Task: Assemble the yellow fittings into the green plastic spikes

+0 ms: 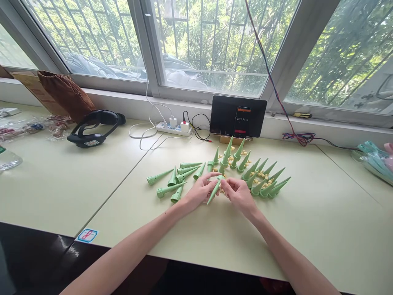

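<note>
My left hand [201, 190] is closed around a green plastic watering spike [214, 191], whose pointed end slants down toward me. The fingers of my right hand [239, 196] pinch at the spike's wide collar end; whether a small part is also between them is hidden. Left of my hands, several green spikes [167, 189] lie loosely, a few of them upright. Beyond and to the right, more spikes [226, 157] stand upright or lean on their wide ends. Small yellow plastic pieces [264, 182] are scattered among the spikes on the right.
A tablet [224, 116] showing a timer leans at the windowsill. Behind the table are a power strip [175, 129] with cables and a coiled cable [302, 138]. A black headset [92, 129], brown pouch [64, 94] and clear bottle [9, 159] are left; plastic bags [373, 159] lie far right.
</note>
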Demonstrator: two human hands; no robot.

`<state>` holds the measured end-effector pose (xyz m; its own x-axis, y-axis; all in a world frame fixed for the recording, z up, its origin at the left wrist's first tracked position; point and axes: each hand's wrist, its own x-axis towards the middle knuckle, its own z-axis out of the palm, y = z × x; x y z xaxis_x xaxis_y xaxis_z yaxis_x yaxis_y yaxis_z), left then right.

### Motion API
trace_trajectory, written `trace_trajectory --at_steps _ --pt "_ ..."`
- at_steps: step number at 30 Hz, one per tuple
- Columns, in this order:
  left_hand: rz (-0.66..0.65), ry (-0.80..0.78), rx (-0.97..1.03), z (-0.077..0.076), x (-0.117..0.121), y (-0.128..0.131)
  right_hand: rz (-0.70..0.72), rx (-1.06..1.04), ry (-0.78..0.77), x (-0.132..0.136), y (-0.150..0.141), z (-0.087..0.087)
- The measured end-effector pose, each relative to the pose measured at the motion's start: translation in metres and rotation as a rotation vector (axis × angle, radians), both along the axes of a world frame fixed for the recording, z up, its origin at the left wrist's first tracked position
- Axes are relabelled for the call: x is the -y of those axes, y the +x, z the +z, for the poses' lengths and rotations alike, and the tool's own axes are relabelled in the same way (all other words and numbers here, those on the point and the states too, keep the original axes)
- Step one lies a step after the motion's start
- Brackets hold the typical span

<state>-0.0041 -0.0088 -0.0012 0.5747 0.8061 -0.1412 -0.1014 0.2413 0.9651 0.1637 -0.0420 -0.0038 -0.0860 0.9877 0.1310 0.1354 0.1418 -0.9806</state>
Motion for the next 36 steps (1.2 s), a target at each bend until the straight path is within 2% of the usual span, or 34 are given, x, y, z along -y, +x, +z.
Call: trace_trajectory --at_steps 8,22,29,36 --pt "-0.015 0.02 -0.005 -0.009 -0.003 0.0 0.01 0.022 0.058 -0.001 0.002 -0.006" --pt "-0.014 0.016 0.019 -0.004 0.0 0.001 0.017 0.091 0.107 0.0 -0.001 0.001" --pt "0.09 0.193 -0.126 0.004 0.002 0.002 -0.03 0.13 0.124 0.002 -0.001 -0.002" --pt "0.256 0.521 -0.366 0.002 0.003 0.0 -0.284 0.271 0.25 0.0 0.004 -0.003"
